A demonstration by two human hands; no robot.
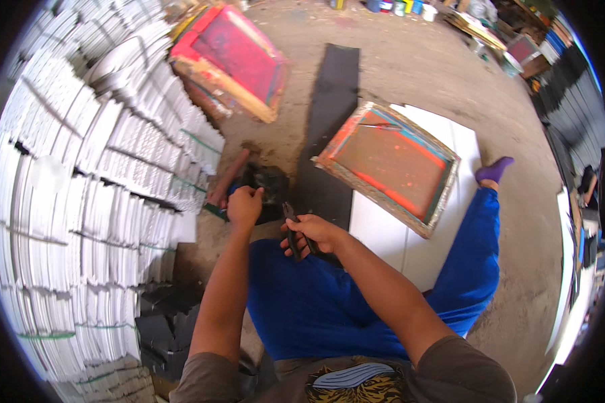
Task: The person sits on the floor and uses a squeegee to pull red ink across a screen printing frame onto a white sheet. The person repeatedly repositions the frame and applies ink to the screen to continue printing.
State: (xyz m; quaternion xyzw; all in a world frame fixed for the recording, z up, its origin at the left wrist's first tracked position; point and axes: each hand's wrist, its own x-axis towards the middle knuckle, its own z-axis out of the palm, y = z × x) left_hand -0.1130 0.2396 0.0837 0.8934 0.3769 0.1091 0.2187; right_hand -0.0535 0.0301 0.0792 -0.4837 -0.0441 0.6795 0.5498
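My right hand [314,235] is wrapped around dark-handled pliers [291,218], their jaws pointing away from me. To its left, my left hand [245,205] is closed with thumb and fingertips together; anything pinched there is too small to make out. Just beyond the left hand lies a dark, crumpled-looking heap [270,183]. A hammer [227,180] with a reddish wooden handle rests beside it. At the right, a wooden screen-printing frame [444,195] with orange-stained mesh lies tilted on white sheets [376,221], with a thin tool [380,125] across its far corner.
Tall stacks of white folded board [121,168] rise along the left. A pink-stained screen frame [232,60] leans at the far left. A long black strip [329,121] runs across the floor. My leg in blue trousers [474,235] stretches right. Paint cans [400,8] stand far back.
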